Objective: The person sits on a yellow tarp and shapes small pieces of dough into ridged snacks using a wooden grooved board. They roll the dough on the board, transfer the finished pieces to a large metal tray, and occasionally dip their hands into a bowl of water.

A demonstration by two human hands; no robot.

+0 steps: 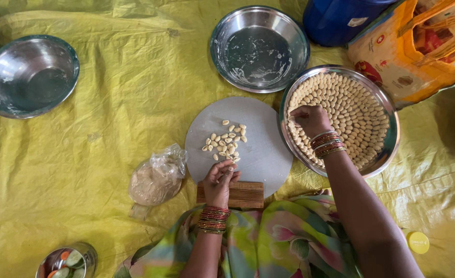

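Already the tray [387, 139] at right is nearly full of shaped pieces [351, 110], where the right hand [310, 119] pinches one, while the left hand [220, 181], fingers curled, presses dough on the ridged board [245, 194]; unshaped bits [226, 141] wait.

**Two hands over dough pieces on a yellow sheet**

The left hand [220, 180] rests, fingers curled, on a ridged wooden board [238, 194] at the near edge of a round grey board [261, 154], just below a loose heap of small dough pieces [226, 143]. The right hand [310, 119] reaches into a steel tray [391, 135] packed with rows of shaped pieces [354, 113], fingertips pinched together among them. A plastic bag of dough [157, 177] lies left of the round board. Two empty steel bowls [29, 74] [259, 48] sit farther off on the yellow sheet [109, 128].
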